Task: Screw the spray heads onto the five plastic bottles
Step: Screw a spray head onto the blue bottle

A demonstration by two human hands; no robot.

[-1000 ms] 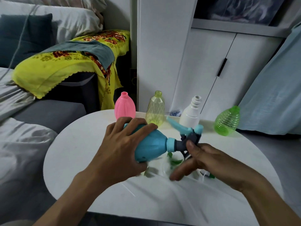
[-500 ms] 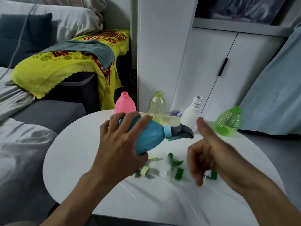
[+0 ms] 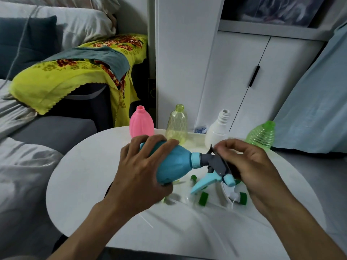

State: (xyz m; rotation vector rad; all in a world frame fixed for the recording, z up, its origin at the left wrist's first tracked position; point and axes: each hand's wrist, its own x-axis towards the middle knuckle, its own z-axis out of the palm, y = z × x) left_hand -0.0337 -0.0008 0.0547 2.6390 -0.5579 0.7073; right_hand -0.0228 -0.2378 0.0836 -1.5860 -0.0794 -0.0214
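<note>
My left hand (image 3: 139, 171) grips a blue bottle (image 3: 176, 164), held on its side above the round white table (image 3: 78, 184). A grey and light-blue spray head (image 3: 216, 164) sits on the bottle's neck, trigger pointing down. My right hand (image 3: 249, 166) is closed around that head. Along the table's far edge stand a pink bottle (image 3: 141, 122), a pale yellow bottle (image 3: 177, 122), a white bottle (image 3: 218, 128) and a green ribbed bottle (image 3: 261, 135), all without heads. Loose spray heads with green collars (image 3: 203, 198) lie on the table under my hands.
A grey sofa (image 3: 47, 130) with a yellow flowered cloth (image 3: 62, 76) stands to the left. White cupboard doors (image 3: 244, 76) rise behind the table, and a pale blue curtain (image 3: 315, 102) hangs at the right.
My right hand, off the spray head half a second ago, has come back and closed on it. The head has turned, so its trigger now points down. The left hand keeps the bottle.
</note>
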